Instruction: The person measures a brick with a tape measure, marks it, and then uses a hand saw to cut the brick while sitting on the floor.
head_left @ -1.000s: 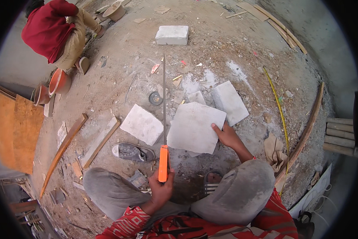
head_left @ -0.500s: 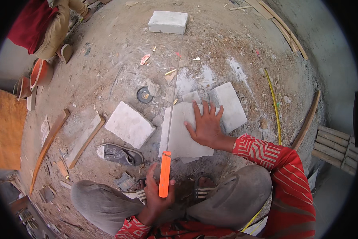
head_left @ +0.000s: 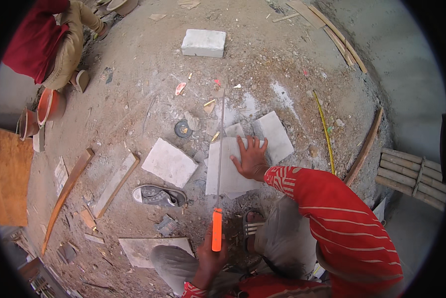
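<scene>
A flat pale block (head_left: 240,181) lies on the dirt in front of me. My right hand (head_left: 251,158) rests on its upper face, fingers spread and palm down. My left hand (head_left: 212,251) is wrapped around the orange handle of a handsaw (head_left: 217,229). The thin saw blade stretches away from me over the block, near its left edge; how deep it sits in the block I cannot tell. A second pale block (head_left: 277,135) lies just beyond my right hand, and a third (head_left: 170,162) is left of the saw. Small chips and white dust surround them.
A grey shoe (head_left: 158,195) lies left of the saw. Wooden strips (head_left: 66,193) are farther left, and a yellow tape measure (head_left: 325,130) runs along the right. One block (head_left: 203,44) stands far ahead. Orange buckets (head_left: 51,107) and a person in red (head_left: 36,42) are upper left.
My left hand has drawn the saw back toward me, and its fingers have closed around the handle. My right hand stays on the block. My knees and the view have shifted.
</scene>
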Tool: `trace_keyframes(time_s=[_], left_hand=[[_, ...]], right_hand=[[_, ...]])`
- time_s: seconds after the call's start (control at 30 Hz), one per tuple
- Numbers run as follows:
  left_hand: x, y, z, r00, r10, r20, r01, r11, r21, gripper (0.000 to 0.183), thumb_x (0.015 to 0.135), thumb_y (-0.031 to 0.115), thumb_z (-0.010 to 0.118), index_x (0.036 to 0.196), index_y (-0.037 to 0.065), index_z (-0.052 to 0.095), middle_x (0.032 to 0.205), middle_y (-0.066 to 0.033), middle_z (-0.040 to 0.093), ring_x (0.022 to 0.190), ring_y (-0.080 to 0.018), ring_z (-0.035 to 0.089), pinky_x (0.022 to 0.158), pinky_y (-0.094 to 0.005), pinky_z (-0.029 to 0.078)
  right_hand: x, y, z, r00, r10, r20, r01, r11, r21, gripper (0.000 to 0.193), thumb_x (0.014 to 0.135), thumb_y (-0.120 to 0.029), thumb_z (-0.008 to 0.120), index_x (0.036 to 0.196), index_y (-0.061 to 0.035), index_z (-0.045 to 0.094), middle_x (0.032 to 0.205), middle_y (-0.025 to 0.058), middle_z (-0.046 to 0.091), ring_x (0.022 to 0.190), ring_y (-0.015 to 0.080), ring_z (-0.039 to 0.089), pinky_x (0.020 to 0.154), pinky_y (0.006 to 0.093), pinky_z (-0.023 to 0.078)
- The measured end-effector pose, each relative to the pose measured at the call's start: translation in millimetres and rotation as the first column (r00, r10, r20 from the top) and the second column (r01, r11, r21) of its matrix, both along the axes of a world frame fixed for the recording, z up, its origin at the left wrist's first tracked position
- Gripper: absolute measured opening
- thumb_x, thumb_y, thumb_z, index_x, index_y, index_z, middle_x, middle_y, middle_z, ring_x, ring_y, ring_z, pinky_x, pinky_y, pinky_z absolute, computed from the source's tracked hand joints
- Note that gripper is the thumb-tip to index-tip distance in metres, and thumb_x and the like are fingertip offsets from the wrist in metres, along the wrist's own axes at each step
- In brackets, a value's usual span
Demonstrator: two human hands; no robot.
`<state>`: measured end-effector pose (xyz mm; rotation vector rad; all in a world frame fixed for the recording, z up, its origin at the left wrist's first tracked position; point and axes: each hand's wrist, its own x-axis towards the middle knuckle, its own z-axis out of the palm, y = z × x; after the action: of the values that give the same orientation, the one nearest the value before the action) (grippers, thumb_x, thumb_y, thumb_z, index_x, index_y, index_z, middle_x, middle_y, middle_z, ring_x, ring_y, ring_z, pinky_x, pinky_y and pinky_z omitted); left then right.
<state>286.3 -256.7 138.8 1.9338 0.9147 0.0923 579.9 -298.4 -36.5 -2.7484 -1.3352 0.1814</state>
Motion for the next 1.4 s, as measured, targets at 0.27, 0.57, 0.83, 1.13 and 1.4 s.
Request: trace_keyframes(time_s=[0.27, 0.57, 0.83, 1.13, 1.4], left_hand=[[0, -27, -40, 0.970, 0.122, 0.212, -0.094, 0.986, -0.137, 0.043, 0.096, 0.007, 0.063, 0.137, -0.005, 0.056, 0.073, -0.0130, 0.067, 0.063, -0.0156, 0.067, 0.059, -0.0327, 0.052], [-31, -19, -49, 0.918, 0.038, 0.394, -0.038, 0.999, -0.008, 0.043, 0.097, 0.007, 0.062, 0.138, -0.004, 0.055, 0.076, -0.0207, 0.070, 0.068, -0.0219, 0.074, 0.062, -0.0373, 0.055], [-47, -25, -49, 0.946, -0.040, 0.322, 0.027, 0.999, 0.044, 0.039, 0.097, 0.008, 0.062, 0.134, -0.005, 0.057, 0.081, -0.0232, 0.071, 0.076, -0.0306, 0.076, 0.065, -0.0381, 0.055], [-41, -45, -59, 0.963, 0.016, 0.271, -0.033, 0.998, 0.056, 0.041, 0.097, 0.007, 0.064, 0.134, -0.007, 0.057, 0.082, -0.0219, 0.070, 0.071, -0.0286, 0.074, 0.064, -0.0362, 0.055], [-35, -48, -47, 0.978, 0.098, 0.184, -0.110, 0.992, 0.054, 0.039, 0.097, 0.008, 0.064, 0.133, -0.006, 0.059, 0.078, -0.0196, 0.070, 0.068, -0.0222, 0.072, 0.063, -0.0341, 0.054]], right_hand=[[-3, -3, -4, 0.999, -0.050, 0.018, 0.046, 0.986, 0.161, 0.067, 0.099, -0.050, 0.050, 0.149, -0.0067, 0.046, 0.137, 0.0232, 0.049, 0.134, 0.0412, 0.040, 0.111, 0.0716, 0.018], [-83, 20, -5, 0.709, -0.705, -0.013, 0.683, 0.682, 0.260, 0.053, 0.099, -0.047, 0.051, 0.150, -0.0323, 0.051, 0.151, 0.0432, 0.030, 0.117, 0.0495, 0.050, 0.095, 0.0596, 0.040], [-86, 15, -15, 0.713, -0.701, 0.001, 0.648, 0.660, 0.379, 0.048, 0.100, -0.043, 0.052, 0.147, -0.0338, 0.055, 0.150, 0.0433, 0.030, 0.118, 0.0484, 0.049, 0.098, 0.0595, 0.036], [-85, 19, -7, 0.751, -0.660, -0.023, 0.618, 0.689, 0.380, 0.048, 0.097, -0.037, 0.054, 0.145, -0.0331, 0.058, 0.156, 0.0394, 0.027, 0.131, 0.0524, 0.041, 0.102, 0.0611, 0.034], [-81, 21, -12, 0.718, -0.696, -0.007, 0.666, 0.684, 0.298, 0.056, 0.095, -0.043, 0.054, 0.150, -0.0337, 0.051, 0.158, 0.0386, 0.024, 0.129, 0.0496, 0.043, 0.100, 0.0591, 0.036]])
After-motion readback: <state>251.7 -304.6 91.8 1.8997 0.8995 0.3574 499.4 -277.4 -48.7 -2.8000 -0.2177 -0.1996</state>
